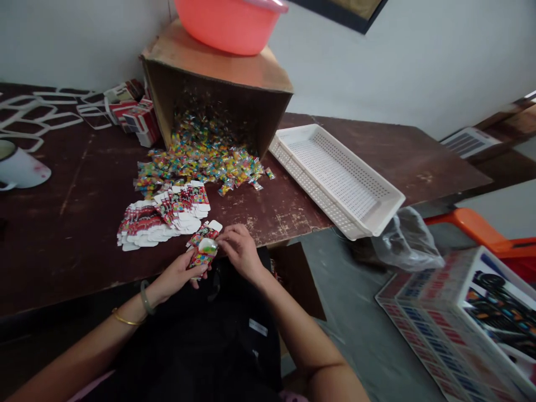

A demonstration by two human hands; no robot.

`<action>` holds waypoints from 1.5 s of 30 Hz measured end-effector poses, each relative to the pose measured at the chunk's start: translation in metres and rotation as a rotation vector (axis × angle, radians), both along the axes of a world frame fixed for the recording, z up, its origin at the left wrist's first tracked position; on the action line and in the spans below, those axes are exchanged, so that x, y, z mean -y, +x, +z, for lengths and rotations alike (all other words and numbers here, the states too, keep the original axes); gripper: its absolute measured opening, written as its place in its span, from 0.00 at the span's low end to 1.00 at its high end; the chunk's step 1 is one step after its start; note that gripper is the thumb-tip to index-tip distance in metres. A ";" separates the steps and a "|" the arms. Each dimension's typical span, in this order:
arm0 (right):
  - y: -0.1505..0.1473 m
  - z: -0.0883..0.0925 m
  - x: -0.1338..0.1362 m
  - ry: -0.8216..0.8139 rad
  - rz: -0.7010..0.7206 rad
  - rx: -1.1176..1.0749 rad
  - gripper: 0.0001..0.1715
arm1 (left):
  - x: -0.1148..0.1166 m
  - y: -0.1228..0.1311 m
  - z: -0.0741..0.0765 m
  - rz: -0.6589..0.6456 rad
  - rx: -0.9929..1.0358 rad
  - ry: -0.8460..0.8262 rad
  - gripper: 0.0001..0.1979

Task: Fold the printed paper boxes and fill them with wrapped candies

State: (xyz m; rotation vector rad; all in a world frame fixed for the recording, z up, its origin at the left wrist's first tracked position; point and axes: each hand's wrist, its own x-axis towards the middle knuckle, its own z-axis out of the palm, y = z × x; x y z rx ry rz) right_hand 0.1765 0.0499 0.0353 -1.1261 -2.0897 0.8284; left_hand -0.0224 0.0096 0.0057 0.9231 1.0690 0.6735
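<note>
My left hand (183, 273) is wrapped round a small printed carton (205, 254) with colourful patterns, its top end open. A clear candy packet (213, 245) with something green in it shows at that opening. At its edge, the fingertips of my right hand (242, 252) are pinched together on the packet. Just behind, another printed carton (210, 228) with a white flap lies at the table edge. To the left, many flattened cartons (161, 216) lie fanned out in overlapping rows. Beyond them a heap of candy packets (201, 156) spills onto the table.
A cardboard box (218, 71) lies on its side around the heap, with a pink basin (230, 25) on top. To the right are a white perforated tray (355, 223) and a crate (422, 318). Red boxes (142, 120) and a white mug (25, 167) stand left.
</note>
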 end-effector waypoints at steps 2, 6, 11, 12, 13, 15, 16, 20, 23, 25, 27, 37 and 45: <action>-0.005 -0.011 0.010 -0.044 -0.016 -0.120 0.07 | 0.000 0.001 0.000 0.033 0.019 -0.014 0.27; -0.011 -0.034 0.020 -0.349 -0.189 -0.496 0.13 | -0.001 0.005 -0.001 0.087 0.104 -0.123 0.32; -0.012 -0.041 0.017 -0.775 0.002 -0.603 0.19 | -0.009 0.007 0.000 0.015 0.032 -0.027 0.19; -0.011 -0.037 0.016 -0.715 0.027 -0.556 0.17 | -0.012 0.006 0.000 0.005 0.010 -0.012 0.17; -0.011 -0.032 0.015 -0.620 0.049 -0.502 0.16 | -0.014 0.006 0.000 0.003 -0.001 -0.015 0.15; -0.010 -0.021 0.013 -0.431 0.076 -0.420 0.14 | -0.018 0.005 0.000 0.024 0.001 -0.055 0.15; -0.010 -0.015 0.013 -0.371 0.075 -0.406 0.14 | -0.020 0.005 0.000 0.037 0.016 -0.069 0.15; -0.008 -0.005 0.010 -0.304 -0.048 -0.427 0.13 | -0.017 0.002 0.003 0.025 0.161 -0.028 0.15; -0.011 -0.008 0.012 -0.239 -0.037 -0.365 0.12 | -0.010 0.000 0.006 -0.039 0.211 -0.037 0.17; -0.015 -0.012 0.019 -0.151 0.020 -0.302 0.14 | -0.005 0.001 0.009 -0.043 0.203 -0.097 0.20; -0.014 -0.013 0.027 -0.094 0.035 -0.264 0.16 | -0.003 0.004 0.011 -0.046 0.224 -0.144 0.22; 0.131 -0.003 0.025 -0.027 -0.488 0.198 0.16 | -0.022 -0.014 -0.011 -0.009 -0.762 0.574 0.19; -0.039 -0.071 0.015 0.159 0.187 0.323 0.29 | -0.020 -0.038 -0.022 0.190 -0.562 0.402 0.11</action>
